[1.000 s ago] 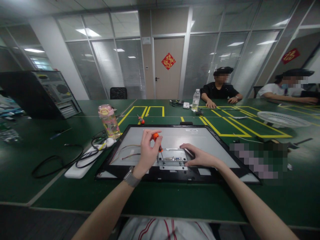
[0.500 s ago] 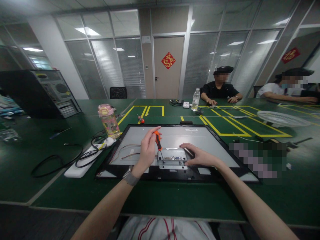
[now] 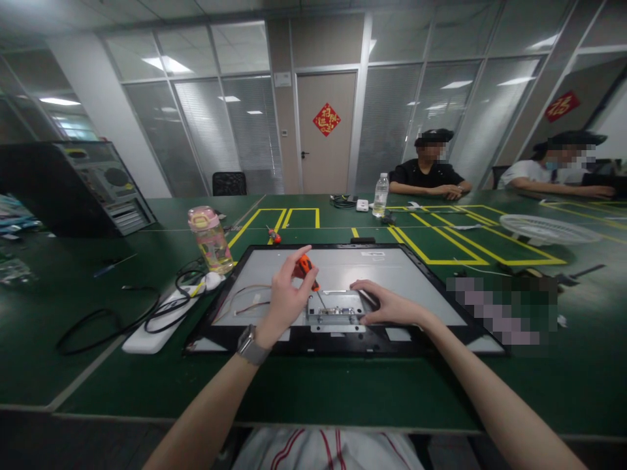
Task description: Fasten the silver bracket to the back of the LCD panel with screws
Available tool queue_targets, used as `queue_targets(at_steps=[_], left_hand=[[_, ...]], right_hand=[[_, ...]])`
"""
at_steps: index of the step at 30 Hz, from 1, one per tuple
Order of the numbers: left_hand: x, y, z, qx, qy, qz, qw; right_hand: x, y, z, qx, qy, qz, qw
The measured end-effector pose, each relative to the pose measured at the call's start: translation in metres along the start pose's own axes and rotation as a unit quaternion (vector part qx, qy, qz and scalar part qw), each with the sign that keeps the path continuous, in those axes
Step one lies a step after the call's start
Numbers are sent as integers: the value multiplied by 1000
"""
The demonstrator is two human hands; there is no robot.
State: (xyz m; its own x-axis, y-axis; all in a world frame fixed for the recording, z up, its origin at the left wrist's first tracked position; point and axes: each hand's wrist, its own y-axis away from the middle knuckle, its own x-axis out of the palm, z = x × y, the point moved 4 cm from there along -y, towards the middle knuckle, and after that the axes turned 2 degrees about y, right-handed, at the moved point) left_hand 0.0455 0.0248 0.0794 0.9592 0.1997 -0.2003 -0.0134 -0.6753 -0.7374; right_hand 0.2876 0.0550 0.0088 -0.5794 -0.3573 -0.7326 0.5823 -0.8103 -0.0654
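My left hand (image 3: 292,287) is closed around the orange and black handle of a screwdriver (image 3: 307,268). The screwdriver tilts, its thin shaft slanting down to the right over a silver metal bracket (image 3: 337,305) with small parts along it. My right hand (image 3: 386,304) grips the bracket's right end between thumb and fingers. Under the bracket lies a flat display panel (image 3: 406,274) with a grey back and black frame. Thin wires (image 3: 252,304) run across the panel to the left of the bracket. Whether the screwdriver tip touches a screw is too small to tell.
Left of the panel are a white power strip (image 3: 151,326) with black cable and a pink-lidded bottle (image 3: 213,238). A computer case (image 3: 73,186) stands far left. Beyond are a clear water bottle (image 3: 381,196) and two people across the green table. A white round frame (image 3: 548,228) lies right.
The screwdriver has tilted further, its handle leaning left and its tip shifting up onto the bracket. My left-hand fingers have changed their hold. Across the table, one person's hands have come together.
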Motion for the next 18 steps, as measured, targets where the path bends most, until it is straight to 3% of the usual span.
queue_targets(at_steps=[3, 6, 10, 18], left_hand=[[13, 6, 10, -79, 138, -15, 987], [28, 13, 18, -128, 200, -7, 971], [36, 17, 21, -151, 197, -9, 969], [34, 17, 20, -145, 180, -14, 973]], right_hand=[[1, -1, -2, -5, -3, -1, 1000], [2, -2, -3, -12, -10, -7, 1000], [3, -3, -6, -13, -16, -15, 1000], [3, -2, -5, -16, -14, -13, 1000]])
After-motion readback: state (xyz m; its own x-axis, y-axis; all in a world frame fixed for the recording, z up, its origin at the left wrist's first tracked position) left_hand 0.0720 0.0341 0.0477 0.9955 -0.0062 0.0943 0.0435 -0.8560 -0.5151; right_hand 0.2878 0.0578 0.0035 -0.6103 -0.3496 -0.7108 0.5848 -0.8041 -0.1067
